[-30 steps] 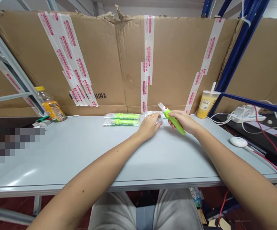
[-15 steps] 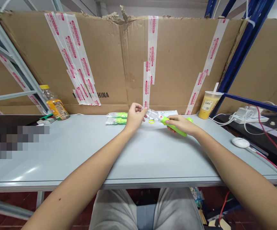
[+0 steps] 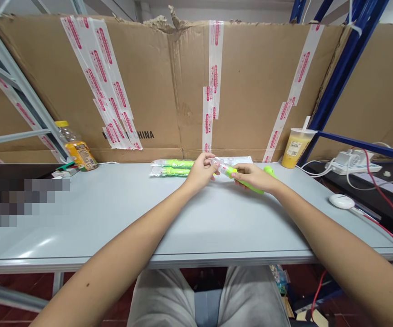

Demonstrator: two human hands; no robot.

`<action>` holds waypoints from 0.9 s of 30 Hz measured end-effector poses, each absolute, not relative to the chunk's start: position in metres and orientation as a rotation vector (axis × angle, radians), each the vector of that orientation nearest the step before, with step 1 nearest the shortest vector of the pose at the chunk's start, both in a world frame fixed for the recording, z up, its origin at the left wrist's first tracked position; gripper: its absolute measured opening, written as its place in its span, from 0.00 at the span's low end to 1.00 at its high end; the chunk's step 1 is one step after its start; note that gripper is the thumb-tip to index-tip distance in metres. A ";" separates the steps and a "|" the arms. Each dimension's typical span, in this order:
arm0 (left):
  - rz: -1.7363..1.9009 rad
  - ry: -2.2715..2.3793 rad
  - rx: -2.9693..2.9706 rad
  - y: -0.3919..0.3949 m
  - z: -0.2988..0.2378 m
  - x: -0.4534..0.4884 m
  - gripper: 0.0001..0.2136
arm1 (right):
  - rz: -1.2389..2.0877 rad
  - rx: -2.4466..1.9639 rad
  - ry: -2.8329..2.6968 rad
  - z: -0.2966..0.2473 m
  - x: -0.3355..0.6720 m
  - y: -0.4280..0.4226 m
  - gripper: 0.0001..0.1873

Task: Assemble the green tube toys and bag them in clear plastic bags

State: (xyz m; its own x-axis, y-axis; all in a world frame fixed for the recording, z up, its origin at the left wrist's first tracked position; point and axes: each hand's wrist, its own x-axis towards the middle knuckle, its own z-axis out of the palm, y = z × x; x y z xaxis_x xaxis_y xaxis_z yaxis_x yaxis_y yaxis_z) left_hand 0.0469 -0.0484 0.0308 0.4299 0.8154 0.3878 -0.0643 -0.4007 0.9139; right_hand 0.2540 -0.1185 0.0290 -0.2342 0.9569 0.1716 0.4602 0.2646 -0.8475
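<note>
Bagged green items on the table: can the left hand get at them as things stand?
Probably yes: the bagged green items lie just beside the left hand, with nothing visible between them, though it would likely need to let go of the clear piece first.

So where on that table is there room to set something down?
Two patches of the table look bare: between the left forearm and right forearm, and from the left forearm toward the bottle. It's crowded at the back around the packets, left hand, right hand and green piece.
</note>
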 end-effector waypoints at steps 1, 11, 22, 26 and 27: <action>1.123 0.651 1.684 -0.048 0.031 0.047 0.13 | 0.867 -1.297 -1.808 0.029 0.254 -0.118 0.23; 1.003 0.770 1.664 -0.052 0.036 0.047 0.14 | 0.542 -1.301 -1.908 0.027 0.245 -0.118 0.23; 0.817 1.143 2.018 -0.049 0.041 0.034 0.24 | 0.295 -1.349 -2.062 0.024 0.242 -0.120 0.24; 0.702 0.883 2.006 -0.047 0.041 0.028 0.13 | 0.388 -1.378 -2.037 0.019 0.246 -0.116 0.26; 0.682 0.829 2.013 -0.046 0.039 0.027 0.11 | 0.417 -1.382 -2.035 0.017 0.247 -0.115 0.26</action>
State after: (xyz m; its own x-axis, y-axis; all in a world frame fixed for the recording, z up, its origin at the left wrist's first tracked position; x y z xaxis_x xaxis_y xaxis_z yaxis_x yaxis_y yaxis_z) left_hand 0.0267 -0.0460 0.0394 0.6339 0.7566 0.1603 0.3033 -0.4339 0.8483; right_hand 0.2471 -0.1146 0.0166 -0.2463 0.9130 0.3253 0.7115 0.3982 -0.5789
